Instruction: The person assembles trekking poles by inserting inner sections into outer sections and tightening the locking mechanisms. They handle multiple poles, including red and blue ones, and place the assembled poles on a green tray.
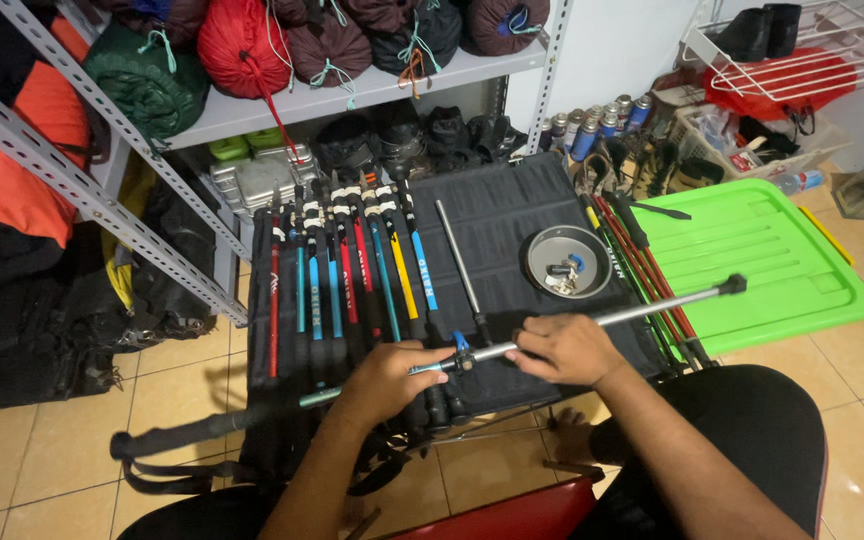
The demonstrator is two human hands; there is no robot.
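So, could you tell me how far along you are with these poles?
Looks partway. Done, apparently: a row of poles lies sorted on the black mat. In hand: the left hand and right hand grip one silver pole at its joint. Possibly left: the red poles beside the green lid and small parts in the dish.

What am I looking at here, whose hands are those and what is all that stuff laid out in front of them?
There is one picture, taken by a camera worn on a person's head and looking down, so the hands are the wearer's own. The left hand and right hand both grip one silver trekking pole shaft, held across a black mat. On the mat lie a row of trekking poles with coloured sections, a separate grey shaft, and a round metal dish holding small parts. A green plastic lid sits to the right, and stuffed sleeping-bag sacks fill the shelf behind.
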